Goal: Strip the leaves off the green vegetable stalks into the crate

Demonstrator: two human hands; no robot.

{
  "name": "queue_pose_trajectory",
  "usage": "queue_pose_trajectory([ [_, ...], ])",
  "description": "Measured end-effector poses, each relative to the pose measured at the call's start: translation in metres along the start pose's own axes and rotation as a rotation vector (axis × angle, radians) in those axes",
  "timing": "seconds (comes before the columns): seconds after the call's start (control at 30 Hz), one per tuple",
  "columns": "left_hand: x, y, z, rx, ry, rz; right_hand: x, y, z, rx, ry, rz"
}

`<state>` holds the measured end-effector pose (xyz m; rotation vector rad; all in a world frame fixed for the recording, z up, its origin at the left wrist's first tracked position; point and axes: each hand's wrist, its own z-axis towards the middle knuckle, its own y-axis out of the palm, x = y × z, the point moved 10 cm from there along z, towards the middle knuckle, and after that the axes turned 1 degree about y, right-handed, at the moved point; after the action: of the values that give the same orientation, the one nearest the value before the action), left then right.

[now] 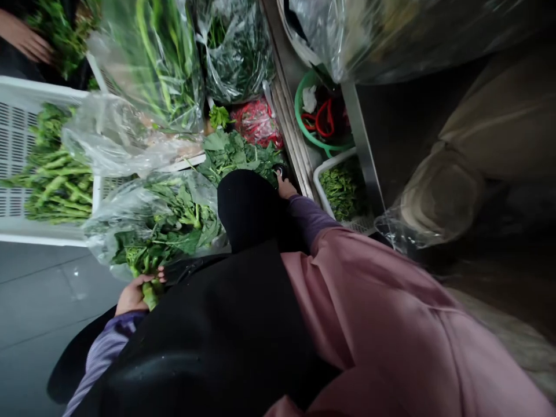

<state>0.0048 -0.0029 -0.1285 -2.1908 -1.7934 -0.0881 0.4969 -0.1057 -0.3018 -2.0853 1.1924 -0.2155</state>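
Observation:
Low on the left, my left hand (134, 296) is closed around the thick pale stem of a leafy green vegetable stalk (150, 294). The stalk's leaves run up toward an open plastic bag (104, 214) full of leafy greens (185, 220). Past my knee, my right hand (285, 186) is closed at the edge of a heap of loose leaves (237, 153). At its fingertips is a small dark object (280, 169) with a shiny rim, whose kind I cannot make out. The knee hides part of the heap.
A white crate (56, 236) at left holds green stalks (58, 185). Bagged long greens (167, 58) and a bag of red chillies (259, 121) lie ahead. To the right stand a green basket (299, 110) and a white basket (319, 179). Another person's hand (28, 37) is at upper left.

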Motion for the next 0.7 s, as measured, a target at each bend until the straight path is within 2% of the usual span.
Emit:
queue_pose_trajectory([
  [0.07, 0.001, 0.001, 0.003, 0.013, -0.006, -0.006, 0.003, 0.001, 0.003, -0.007, -0.006, -0.014],
  [0.23, 0.002, 0.012, 0.01, -0.053, -0.028, -0.039, 0.004, 0.008, 0.001, -0.039, 0.02, -0.097],
  [0.43, -0.002, 0.006, 0.015, -0.027, -0.029, -0.039, 0.002, 0.012, 0.0, -0.032, -0.006, -0.044],
  [0.6, -0.001, 0.006, 0.015, -0.063, -0.008, -0.009, 0.004, 0.008, 0.005, 0.034, -0.057, 0.093],
  [0.7, 0.0, 0.006, 0.012, -0.057, -0.005, 0.008, 0.005, -0.011, 0.013, 0.171, -0.028, 0.15],
])
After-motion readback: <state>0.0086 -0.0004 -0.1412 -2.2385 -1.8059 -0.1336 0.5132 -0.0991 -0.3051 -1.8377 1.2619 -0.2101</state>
